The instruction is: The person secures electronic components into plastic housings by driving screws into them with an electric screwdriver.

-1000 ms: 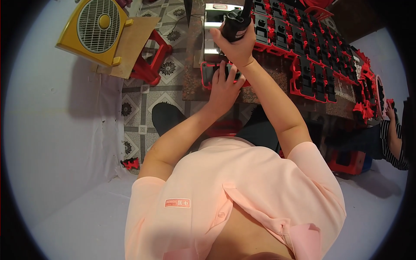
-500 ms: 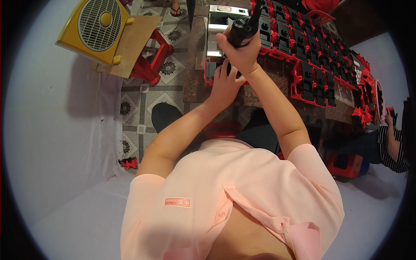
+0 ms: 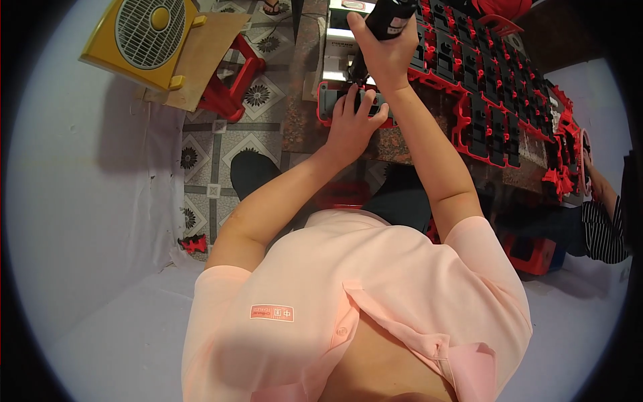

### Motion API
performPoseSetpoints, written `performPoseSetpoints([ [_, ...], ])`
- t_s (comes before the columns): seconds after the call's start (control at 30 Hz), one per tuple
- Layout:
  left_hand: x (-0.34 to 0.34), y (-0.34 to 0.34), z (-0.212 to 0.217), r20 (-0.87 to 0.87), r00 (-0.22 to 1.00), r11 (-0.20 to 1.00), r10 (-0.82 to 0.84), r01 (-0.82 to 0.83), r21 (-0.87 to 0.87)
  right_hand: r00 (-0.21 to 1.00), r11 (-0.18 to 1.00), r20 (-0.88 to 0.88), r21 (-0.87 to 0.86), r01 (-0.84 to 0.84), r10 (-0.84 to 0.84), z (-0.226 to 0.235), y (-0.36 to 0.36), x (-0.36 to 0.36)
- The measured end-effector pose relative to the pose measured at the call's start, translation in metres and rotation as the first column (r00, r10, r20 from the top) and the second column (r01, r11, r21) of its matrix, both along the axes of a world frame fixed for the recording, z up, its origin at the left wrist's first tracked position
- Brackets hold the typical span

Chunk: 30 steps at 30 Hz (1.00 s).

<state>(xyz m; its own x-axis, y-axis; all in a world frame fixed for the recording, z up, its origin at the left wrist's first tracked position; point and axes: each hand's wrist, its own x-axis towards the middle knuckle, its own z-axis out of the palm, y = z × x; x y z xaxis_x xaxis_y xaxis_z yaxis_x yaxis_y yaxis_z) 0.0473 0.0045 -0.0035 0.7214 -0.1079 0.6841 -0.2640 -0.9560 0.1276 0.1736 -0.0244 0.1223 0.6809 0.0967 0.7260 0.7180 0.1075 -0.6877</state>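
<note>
My right hand (image 3: 382, 57) grips a black power screwdriver (image 3: 388, 13) near the top edge, its tip pointing down toward a red and grey plastic part (image 3: 335, 100) on the brown stone worktop (image 3: 301, 107). My left hand (image 3: 355, 120) lies flat on that part, fingers spread, pressing it down. My hands hide much of the part.
Rows of red and black plastic parts (image 3: 489, 100) cover the worktop to the right. A yellow box fan (image 3: 140, 37) and a red stool (image 3: 231, 80) stand on the patterned tile floor at upper left. Another person's striped sleeve (image 3: 603, 228) shows at the right edge.
My right hand has shifted the screwdriver slightly to the right and up in the picture. My left hand stays on the part.
</note>
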Motion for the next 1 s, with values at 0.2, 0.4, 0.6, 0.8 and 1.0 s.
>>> performPoseSetpoints([
  [0.2,0.000,0.001,0.000,0.011,1.000,1.000,-0.009,0.009,-0.011,0.989,0.989,0.049,-0.055,-0.136,0.138,-0.005,0.000,-0.007],
  [0.4,-0.013,0.014,0.041,-0.281,0.959,0.992,-0.038,0.004,-0.122,0.979,0.983,-0.090,0.008,-0.183,0.183,-0.004,-0.006,-0.010],
  [0.6,0.000,0.032,0.044,-0.524,0.827,0.978,0.204,-0.197,0.069,0.990,0.990,-0.035,-0.007,-0.138,0.137,-0.009,-0.007,-0.005],
  [0.8,-0.003,0.031,0.036,-0.448,0.868,0.967,0.216,-0.127,0.221,0.994,0.986,-0.025,-0.127,-0.109,0.106,-0.002,-0.003,-0.005],
  [1.0,-0.004,0.031,0.039,-0.407,0.896,0.982,0.175,-0.131,0.134,0.987,0.987,0.007,0.014,-0.162,0.162,-0.001,-0.012,-0.009],
])
